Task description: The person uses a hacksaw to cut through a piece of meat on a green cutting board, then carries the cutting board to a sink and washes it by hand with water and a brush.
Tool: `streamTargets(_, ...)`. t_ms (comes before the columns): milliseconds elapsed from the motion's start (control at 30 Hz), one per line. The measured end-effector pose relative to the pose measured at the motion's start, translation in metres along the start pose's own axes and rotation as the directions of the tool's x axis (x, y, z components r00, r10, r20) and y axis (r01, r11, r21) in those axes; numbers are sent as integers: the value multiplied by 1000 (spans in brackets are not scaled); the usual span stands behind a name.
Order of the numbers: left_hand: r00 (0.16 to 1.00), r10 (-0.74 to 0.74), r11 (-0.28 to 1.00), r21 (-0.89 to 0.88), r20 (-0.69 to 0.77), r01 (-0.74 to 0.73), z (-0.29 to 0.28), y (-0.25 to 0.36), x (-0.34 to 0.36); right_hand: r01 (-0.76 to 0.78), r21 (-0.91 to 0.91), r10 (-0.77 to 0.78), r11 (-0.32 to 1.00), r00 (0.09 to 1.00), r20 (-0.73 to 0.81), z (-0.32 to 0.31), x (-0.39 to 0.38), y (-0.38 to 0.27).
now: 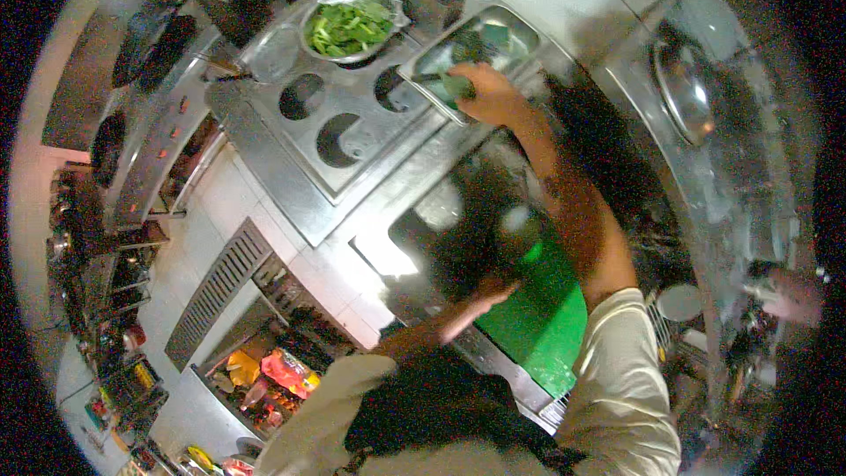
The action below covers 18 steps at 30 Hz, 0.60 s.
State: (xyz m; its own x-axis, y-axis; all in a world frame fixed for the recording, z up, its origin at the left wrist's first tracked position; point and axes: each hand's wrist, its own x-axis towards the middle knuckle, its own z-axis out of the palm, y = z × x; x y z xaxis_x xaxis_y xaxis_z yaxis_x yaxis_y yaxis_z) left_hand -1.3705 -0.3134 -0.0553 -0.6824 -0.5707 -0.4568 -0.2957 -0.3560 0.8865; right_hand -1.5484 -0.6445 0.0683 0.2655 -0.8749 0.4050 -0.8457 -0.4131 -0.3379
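My right hand point(486, 92) reaches far forward over a rectangular steel pan point(531, 28). Its fingers close at the near left side of the pan on a dark green piece point(455, 85) that looks like a leaf. Inside the pan lie more dark green pieces point(483, 40), too blurred to name. Low in the middle, my left hand point(483, 307) is at the left edge of a green cutting board point(542, 326), its fingers stretched out and holding nothing visible. A blurred round light item point(518, 222) stands beyond the board on the dark worktop.
A round metal bowl of green leaves point(351, 28) sits on the steel counter with round openings point(339, 139). On the right, a shelf holds an oval metal lid point(683, 92). Colourful packets point(289, 372) fill an open compartment at lower left. A floor grate point(216, 295) lies left.
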Motion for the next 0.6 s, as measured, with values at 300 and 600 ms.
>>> streamTargets(300,992,58,993,100,108,-69,-3,-53,11,-636,-230,676,737,701,227,64,35,0)
streamTargets(600,961,42,998,35,274,-53,-55,15,4,-443,94,452,892,872,-187,-61,-24,-93)
